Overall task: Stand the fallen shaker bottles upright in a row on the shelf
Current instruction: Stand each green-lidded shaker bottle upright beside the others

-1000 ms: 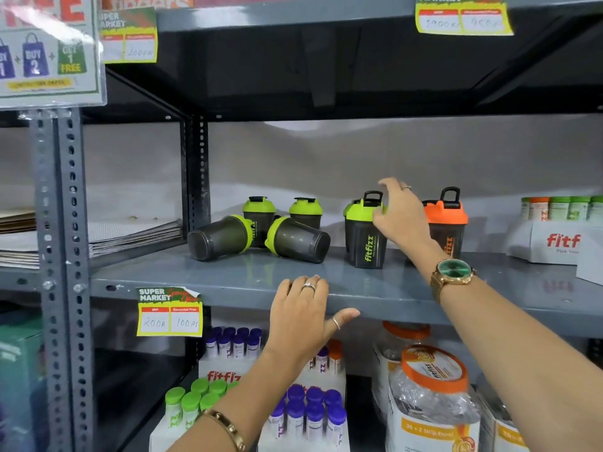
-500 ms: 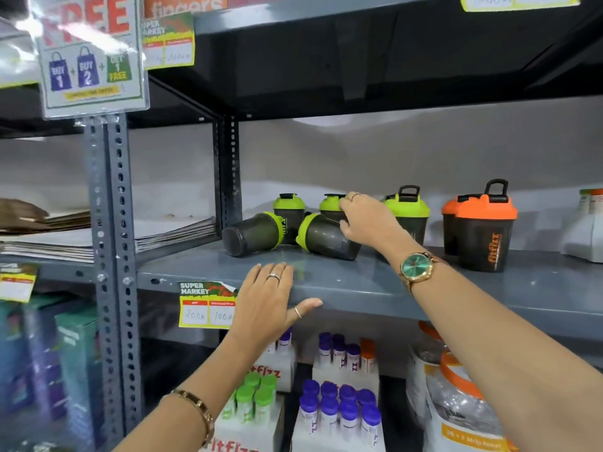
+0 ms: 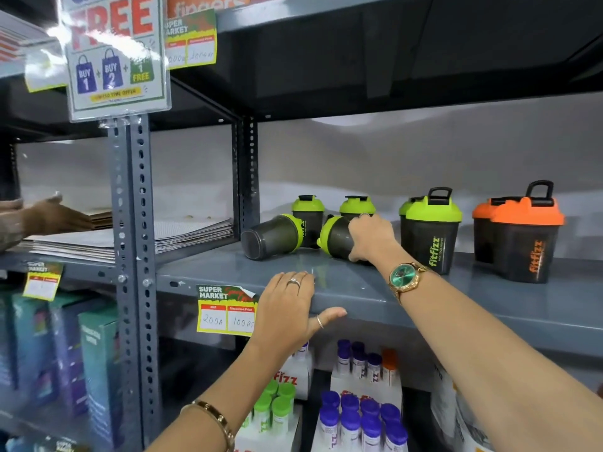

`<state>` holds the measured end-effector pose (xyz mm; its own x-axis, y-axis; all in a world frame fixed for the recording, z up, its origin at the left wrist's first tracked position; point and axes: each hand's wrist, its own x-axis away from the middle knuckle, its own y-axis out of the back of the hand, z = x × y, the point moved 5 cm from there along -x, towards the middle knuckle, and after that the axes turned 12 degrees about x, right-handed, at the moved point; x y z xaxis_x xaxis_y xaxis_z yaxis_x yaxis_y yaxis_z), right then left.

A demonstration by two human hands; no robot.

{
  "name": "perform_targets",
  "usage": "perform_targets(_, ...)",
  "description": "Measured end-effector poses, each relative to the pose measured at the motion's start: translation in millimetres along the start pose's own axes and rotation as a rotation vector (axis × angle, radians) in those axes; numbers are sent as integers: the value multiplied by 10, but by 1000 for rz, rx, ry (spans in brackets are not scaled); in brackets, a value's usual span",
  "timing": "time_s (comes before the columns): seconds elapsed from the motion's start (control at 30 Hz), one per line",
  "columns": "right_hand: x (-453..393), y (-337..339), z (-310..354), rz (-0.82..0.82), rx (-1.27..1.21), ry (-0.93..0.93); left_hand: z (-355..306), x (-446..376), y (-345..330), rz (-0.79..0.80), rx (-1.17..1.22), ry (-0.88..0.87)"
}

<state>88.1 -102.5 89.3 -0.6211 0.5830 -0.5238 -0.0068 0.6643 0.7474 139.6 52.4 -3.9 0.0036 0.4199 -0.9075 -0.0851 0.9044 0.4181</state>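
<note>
while the right hand [image 3: 372, 238] hides its grip on a fallen shaker [image 3: 336, 236], closure unclear.

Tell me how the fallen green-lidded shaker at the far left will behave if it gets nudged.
The left fallen shaker lies on its side on the smooth grey shelf, so it will likely roll. Its body tapers from lid to base, so it would probably curve rather than roll straight. It looks empty and plastic, likely light. The right hand grips the other fallen shaker; nothing steadies this one.
</note>
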Motion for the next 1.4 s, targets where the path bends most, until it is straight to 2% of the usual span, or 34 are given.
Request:
perform_targets(0.1, 25, 50, -41, -43, -117, -70, 3, 1, -6, 2, 4, 2)
perform_targets(0.23, 48, 95, -167, -98, -479, -263, 2, 9, -6, 6, 6, 1)
perform_targets(0.33, 25, 10, -154, -45, -688, -306, 5, 10, -9, -1, 15, 0)
perform_targets(0.63, 5, -236, -188, 204, -730, -271, 17, 17, -10, 4, 24, 17)
perform_targets(0.73, 29, -229, -180, 225, -750, -284, 10, 17, -3, 8, 19, 20)
perform_targets(0.83, 49, -213, -186, 272, -933, -346, 14, 23, -11, 1, 38, 20)
perform_targets(0.9, 60, -132, -208, 170, -1064, -393, 22, 24, -16, -8, 49, 19)
perform_targets(0.97, 68, 13, -261, -18, -1023, -425, 21, 24, -17, -13, 50, 14)
perform_targets(1.03, 46, 195, -290, -183, -859, -429, 20, 26, -17, -21, 48, 8)
perform_targets(1.1, -20, 333, -287, -269, -693, -411, 16, 25, -13, -28, 52, 7)
perform_targets(1.3, -225, 289, -177, -180, -474, -340, 27, 20, -24, -34, 62, 8)
perform_targets(1.4, -269, 244, -222, -151, -531, -313, 30, 21, -30, -52, 64, -6)
